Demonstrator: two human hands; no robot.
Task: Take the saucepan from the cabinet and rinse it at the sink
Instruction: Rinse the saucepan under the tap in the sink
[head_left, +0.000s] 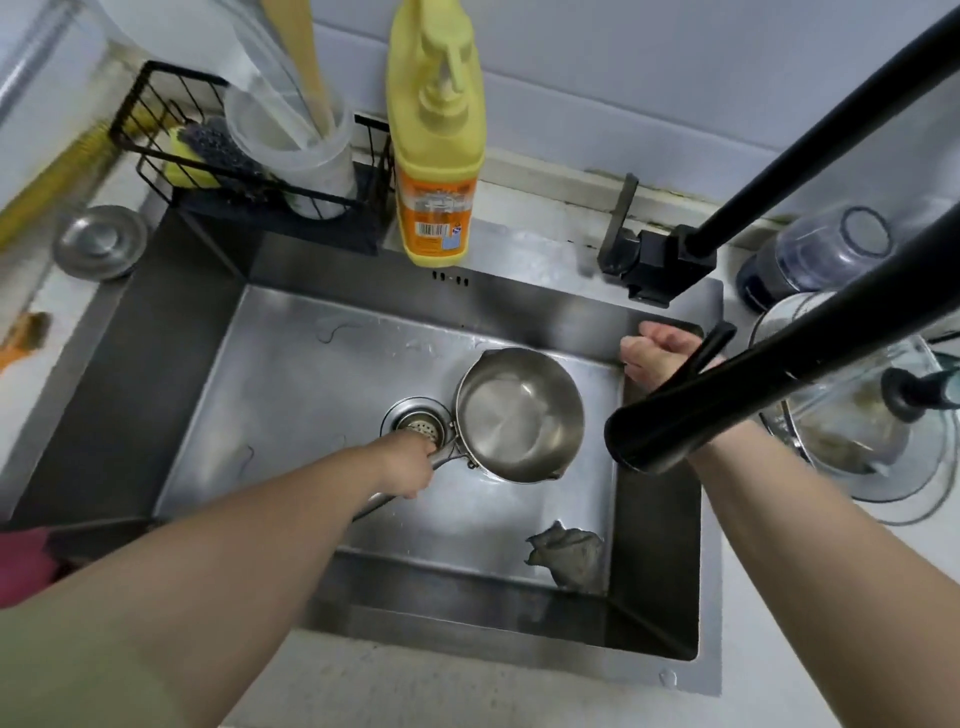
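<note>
On the left of the surface a wire rack holds a sponge and a plastic cup, with a yellow soap bottle just beside it at the back rim of the sink. Down in the basin the left hand is closed around the long handle of the saucepan, which sits upright on the sink floor just right of the drain, empty and open side up. It looks like thin steel, so probably light and stiff, but the basin shows wet streaks and a wet handle could twist in the grip; holding it close to the bowl, as now, should give the best control once water adds weight. A grey rag lies crumpled near the front right corner. The black tap reaches over the pan from the right, and the right hand, curled into a loose fist, rests at its lever; whether it truly grips the lever I cannot tell
</note>
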